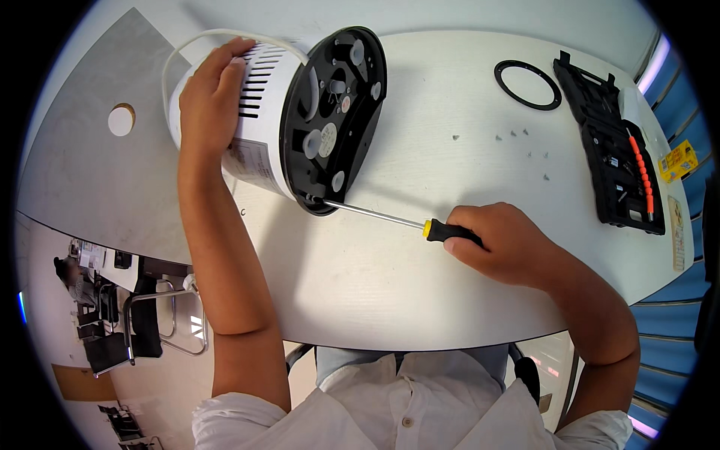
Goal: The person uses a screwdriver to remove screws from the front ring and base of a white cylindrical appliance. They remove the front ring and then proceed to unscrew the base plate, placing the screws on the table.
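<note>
A white cylindrical appliance (276,124) with slotted vents lies on its side at the back left of the table. Its round black base (361,101), with several pale feet, faces right. My left hand (210,109) grips the white body from above, fingers curled over its side. In my right hand (506,240) is a screwdriver (379,216) with a black and yellow handle. The tip meets the lower rim of the base, where the exact contact is too small to make out. A white cord (166,79) loops over the body.
Several small screws (514,133) lie scattered right of the appliance. Behind them is a black ring (556,100). An open black tool case (600,176) holds an orange flexible shaft (643,172), with a yellow box (678,160) beyond. A round white-topped object (121,120) sits on the grey surface (82,172).
</note>
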The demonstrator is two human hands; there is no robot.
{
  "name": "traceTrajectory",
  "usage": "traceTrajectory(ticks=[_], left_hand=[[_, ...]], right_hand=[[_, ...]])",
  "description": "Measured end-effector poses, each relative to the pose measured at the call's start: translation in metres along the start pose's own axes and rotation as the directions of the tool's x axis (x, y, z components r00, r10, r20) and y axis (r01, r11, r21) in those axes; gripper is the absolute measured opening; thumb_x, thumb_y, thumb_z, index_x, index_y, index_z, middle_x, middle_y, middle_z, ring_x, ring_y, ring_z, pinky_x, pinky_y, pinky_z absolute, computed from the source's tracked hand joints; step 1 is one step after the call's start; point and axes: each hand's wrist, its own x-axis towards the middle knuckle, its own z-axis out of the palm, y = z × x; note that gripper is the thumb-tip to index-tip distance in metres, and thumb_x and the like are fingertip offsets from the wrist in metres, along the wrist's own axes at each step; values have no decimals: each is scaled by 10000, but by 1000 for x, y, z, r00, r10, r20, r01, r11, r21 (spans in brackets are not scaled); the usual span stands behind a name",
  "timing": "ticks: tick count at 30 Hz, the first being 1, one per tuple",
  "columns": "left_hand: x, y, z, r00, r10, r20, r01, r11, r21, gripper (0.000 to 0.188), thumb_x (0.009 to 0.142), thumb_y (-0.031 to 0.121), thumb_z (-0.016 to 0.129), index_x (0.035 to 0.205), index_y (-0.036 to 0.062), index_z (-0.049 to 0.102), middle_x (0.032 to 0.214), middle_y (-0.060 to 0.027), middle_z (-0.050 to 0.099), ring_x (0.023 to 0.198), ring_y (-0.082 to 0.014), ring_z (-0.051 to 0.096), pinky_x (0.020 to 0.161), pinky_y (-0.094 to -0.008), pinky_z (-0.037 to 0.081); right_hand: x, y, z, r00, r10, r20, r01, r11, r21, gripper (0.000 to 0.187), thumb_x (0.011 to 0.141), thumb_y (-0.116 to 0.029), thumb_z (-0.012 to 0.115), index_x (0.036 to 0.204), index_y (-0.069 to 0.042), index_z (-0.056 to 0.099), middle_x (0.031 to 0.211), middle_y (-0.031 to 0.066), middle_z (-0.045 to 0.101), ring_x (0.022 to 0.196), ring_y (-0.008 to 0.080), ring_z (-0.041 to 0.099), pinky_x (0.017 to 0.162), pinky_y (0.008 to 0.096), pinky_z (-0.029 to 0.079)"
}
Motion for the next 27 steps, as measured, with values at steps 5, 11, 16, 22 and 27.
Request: traceTrajectory(ticks=[5, 11, 16, 22, 27], left_hand=[[3, -4, 1, 999, 33, -3, -33, 999, 1, 357, 891, 227, 455, 1154, 118, 671, 1122, -108, 681, 1025, -230, 621, 938, -305, 435], [1, -7, -1, 998, 60, -16, -60, 998, 23, 357, 892, 233, 451, 1150, 117, 668, 1105, -86, 688, 1022, -239, 618, 944, -319, 432], [0, -3, 1, 998, 57, -5, -57, 998, 39, 366, 892, 243, 439, 1148, 121, 669, 1116, -70, 685, 1044, -239, 608, 1017, -333, 371], [1, -4, 1, 997, 76, -20, -75, 995, 60, 364, 889, 235, 433, 1140, 118, 670, 1124, -61, 677, 1020, -239, 607, 1019, -344, 362], [0, -2, 1, 997, 79, -16, -78, 996, 49, 358, 886, 231, 436, 1128, 104, 666, 1092, -67, 676, 990, -246, 608, 937, -334, 420]], right_hand=[[3, 13, 21, 862, -354, -364, 191, 890, -415, 231, 799, -272, 708, 863, -96, 572, 680, 54, 585, 619, 224, 571, 560, 363, 416], [5, 5, 19, 694, -523, -494, 125, 764, -633, 345, 670, -236, 819, 864, -125, 556, 673, 26, 536, 617, 169, 548, 534, 330, 400], [1, 9, 26, 829, -356, -432, 84, 842, -533, 350, 694, -260, 796, 896, -98, 560, 711, 66, 547, 657, 180, 552, 555, 329, 413], [-2, 12, 18, 829, -349, -437, 157, 895, -417, 297, 731, -202, 745, 930, -55, 581, 771, 88, 559, 719, 218, 561, 632, 348, 452], [-6, 8, 13, 787, -417, -455, 205, 872, -444, 323, 672, -101, 768, 930, -49, 581, 871, 72, 520, 768, 222, 550, 642, 344, 460]])
